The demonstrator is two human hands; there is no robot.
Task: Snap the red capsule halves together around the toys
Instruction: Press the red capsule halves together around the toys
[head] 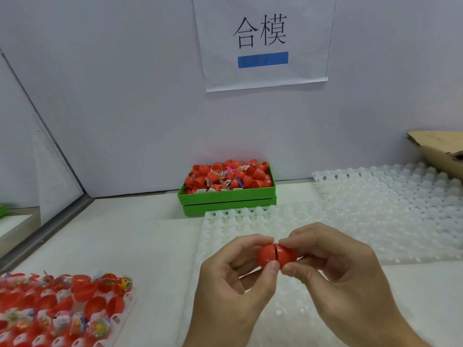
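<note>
Pinching a red capsule (275,255) between them above a white tray (250,221), the left hand (233,284) and right hand (338,271) gripped its two halves with a dark gap showing at the seam, while a green bin (226,196) of capsule halves and toys sat farther back on the tabletop (140,241).

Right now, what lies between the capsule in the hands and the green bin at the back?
In the head view, only the near white dimpled tray lies between the red capsule and the green bin.
</note>
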